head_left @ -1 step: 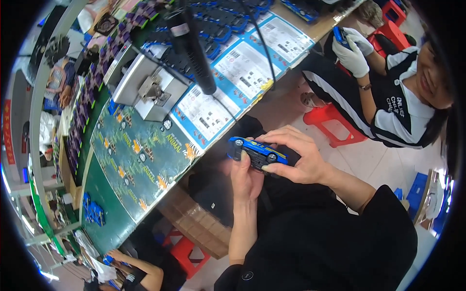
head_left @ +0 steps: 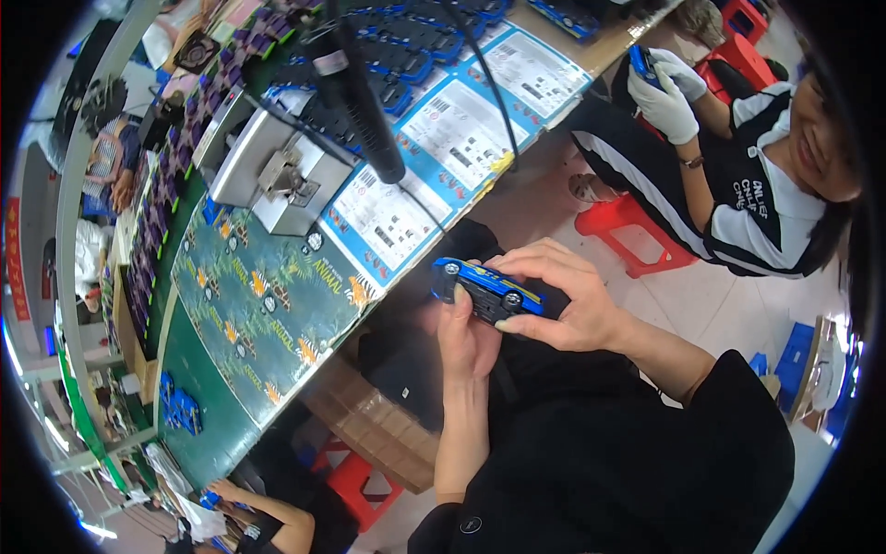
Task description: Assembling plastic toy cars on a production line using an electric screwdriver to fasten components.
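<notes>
Just off the table's edge, a blue toy car [head_left: 482, 288] is held between my two hands, with its dark underside and two wheels on one side showing. My left hand [head_left: 463, 334] supports the car from below, its thumb pressed on the underside near one wheel. My right hand [head_left: 574, 297] grips the other end, thumb at the lower edge and fingers over the far side. The palm side of the car is hidden by my fingers.
Left of my hands stands a table with a patterned animal sheet [head_left: 277, 295], printed blue-and-white cards [head_left: 452, 134] and a metal fixture [head_left: 295, 175]. A black cylindrical tool [head_left: 369, 120] hangs above. Rows of toy cars [head_left: 406, 46] lie behind. A gloved co-worker [head_left: 766, 175] sits at right.
The toy car has shifted very slightly to the left and tilted a little in my hands. Both hands keep the same grip.
</notes>
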`<action>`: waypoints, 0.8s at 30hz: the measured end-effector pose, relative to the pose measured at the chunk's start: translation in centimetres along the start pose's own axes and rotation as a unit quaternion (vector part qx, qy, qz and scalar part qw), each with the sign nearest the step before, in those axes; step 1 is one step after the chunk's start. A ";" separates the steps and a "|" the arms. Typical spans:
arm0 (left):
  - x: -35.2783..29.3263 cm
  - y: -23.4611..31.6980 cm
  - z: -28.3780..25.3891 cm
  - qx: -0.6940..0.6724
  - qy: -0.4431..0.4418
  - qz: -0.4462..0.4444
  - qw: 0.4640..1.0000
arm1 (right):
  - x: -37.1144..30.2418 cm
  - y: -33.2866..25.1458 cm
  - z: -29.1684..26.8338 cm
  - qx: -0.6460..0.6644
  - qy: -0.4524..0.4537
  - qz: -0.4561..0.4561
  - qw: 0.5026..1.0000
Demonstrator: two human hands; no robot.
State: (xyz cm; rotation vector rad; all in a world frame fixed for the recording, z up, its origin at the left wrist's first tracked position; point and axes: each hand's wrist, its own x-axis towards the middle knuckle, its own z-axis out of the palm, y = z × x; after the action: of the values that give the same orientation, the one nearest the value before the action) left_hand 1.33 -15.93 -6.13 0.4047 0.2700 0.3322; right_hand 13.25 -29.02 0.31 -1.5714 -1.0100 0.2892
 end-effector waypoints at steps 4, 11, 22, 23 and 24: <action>1.7 -0.9 0.1 -0.041 -0.011 -0.063 0.997 | -0.2 -0.5 -1.5 -0.026 0.008 -0.049 0.998; 3.1 -2.0 2.3 -0.050 -0.034 -0.111 0.992 | -0.3 0.7 -3.6 0.037 0.062 0.059 0.996; 4.3 -3.4 5.5 0.013 0.075 -0.109 0.991 | -0.8 2.3 -5.1 0.124 0.028 0.127 0.984; 4.5 -3.3 5.1 0.013 0.075 -0.110 0.991 | -0.8 2.3 -5.0 0.125 0.030 0.127 0.984; 4.7 -3.2 4.6 -0.003 0.029 -0.135 0.990 | -0.9 2.2 -5.0 0.156 0.024 0.153 0.976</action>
State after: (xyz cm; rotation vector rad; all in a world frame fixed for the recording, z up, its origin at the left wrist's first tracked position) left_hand 7.90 -18.59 -4.32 0.3482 0.3763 0.0796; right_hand 17.04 -32.90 -0.54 -1.4339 -0.6452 0.5919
